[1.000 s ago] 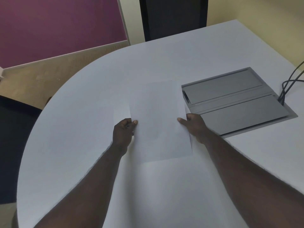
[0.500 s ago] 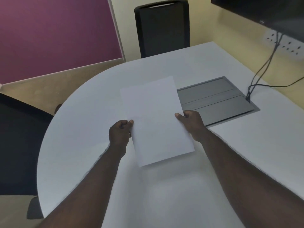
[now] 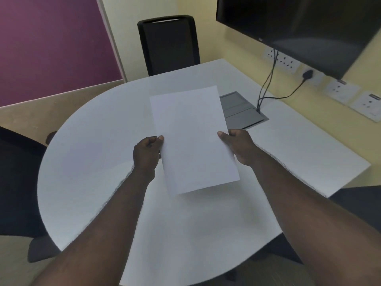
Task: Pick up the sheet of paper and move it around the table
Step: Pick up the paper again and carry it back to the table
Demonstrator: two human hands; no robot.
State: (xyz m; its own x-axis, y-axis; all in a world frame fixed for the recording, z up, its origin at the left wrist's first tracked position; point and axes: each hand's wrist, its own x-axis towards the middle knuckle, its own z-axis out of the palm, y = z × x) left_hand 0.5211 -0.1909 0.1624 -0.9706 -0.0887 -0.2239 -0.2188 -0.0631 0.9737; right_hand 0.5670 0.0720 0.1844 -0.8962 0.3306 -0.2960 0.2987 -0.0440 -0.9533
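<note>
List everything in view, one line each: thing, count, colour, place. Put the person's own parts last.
sheet of paper: 1, white, held up above the table's middle
table: 1, white, rounded at the left end, fills the centre
cable hatch: 1, grey, set in the tabletop, partly behind the sheet
chairs: 3 at least, black, one at the far side, one at the left edge, one partly seen at the right
screen: 1, black, on the wall upper right
wall sockets: several, white, under the screen
cables: black, count unclear, from sockets to hatch
panel: 1, purple, upper left
left hand: pinching the sheet's left edge
right hand: pinching the sheet's right edge
</note>
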